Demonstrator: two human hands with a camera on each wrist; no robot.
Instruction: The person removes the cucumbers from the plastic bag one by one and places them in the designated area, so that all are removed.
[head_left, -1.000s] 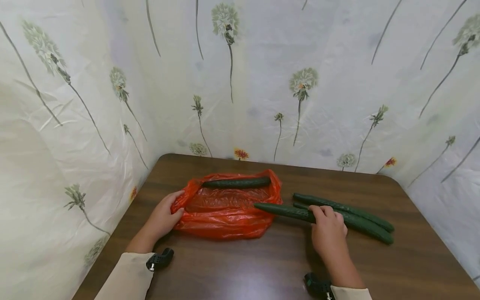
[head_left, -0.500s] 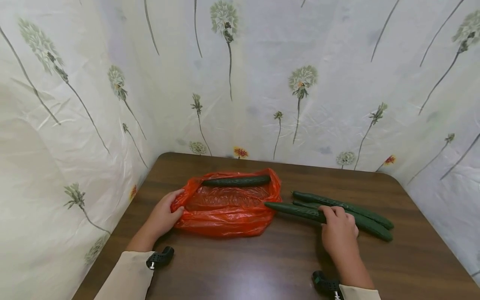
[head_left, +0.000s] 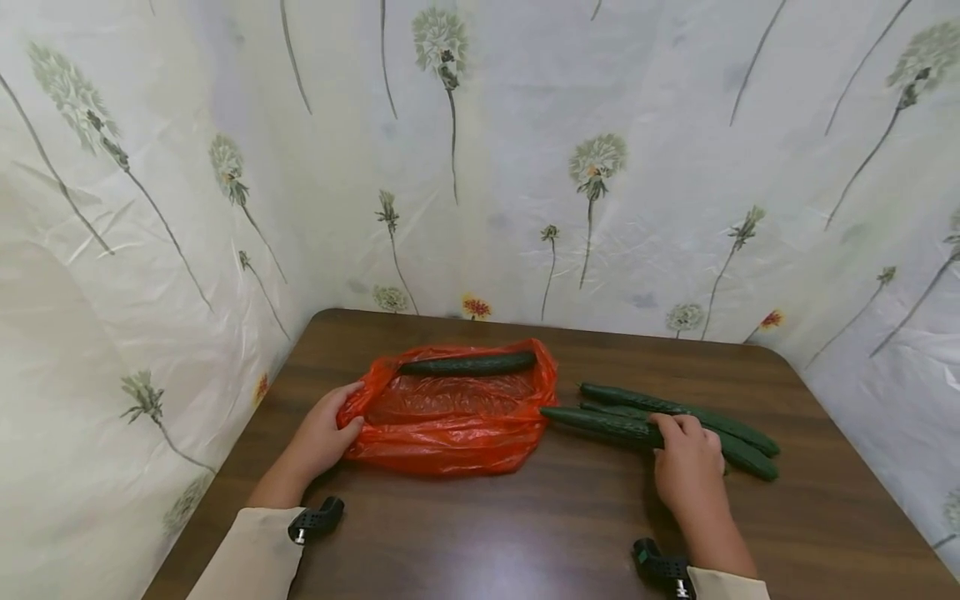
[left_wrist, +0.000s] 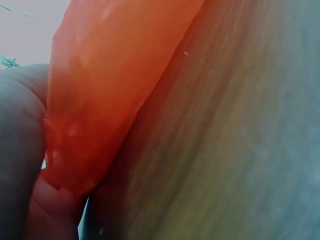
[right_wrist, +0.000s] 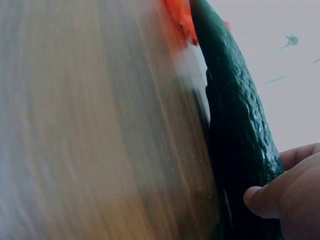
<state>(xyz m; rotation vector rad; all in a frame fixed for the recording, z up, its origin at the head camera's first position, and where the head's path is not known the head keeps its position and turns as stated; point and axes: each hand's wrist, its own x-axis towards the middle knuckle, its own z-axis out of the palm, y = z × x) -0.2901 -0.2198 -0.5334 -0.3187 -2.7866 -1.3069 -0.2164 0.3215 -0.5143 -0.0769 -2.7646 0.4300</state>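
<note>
A red plastic bag (head_left: pixel 450 450) lies on the table with its mouth spread wide. Inside it, along the far side, rests one dark green cucumber (head_left: pixel 468 364). My left hand (head_left: pixel 322 433) grips the bag's left edge between thumb and fingers; the left wrist view shows the red film (left_wrist: pixel 110 90) beside the thumb. On the right, my right hand (head_left: pixel 690 467) holds another cucumber (head_left: pixel 600 422) around its thicker part, its tapered end pointing left at the bag's right edge. In the right wrist view the thumb presses the side of this cucumber (right_wrist: pixel 235 105).
Two more cucumbers lie side by side to the right, a farther one (head_left: pixel 675 404) and a nearer one (head_left: pixel 750 458) partly behind my right hand. The brown wooden table (head_left: pixel 480 533) meets a flower-patterned covering (head_left: pixel 510 167) at the back and sides.
My right hand has moved right with its cucumber, whose tip has gone from over the bag to the bag's right edge. The left hand keeps its grip on the bag.
</note>
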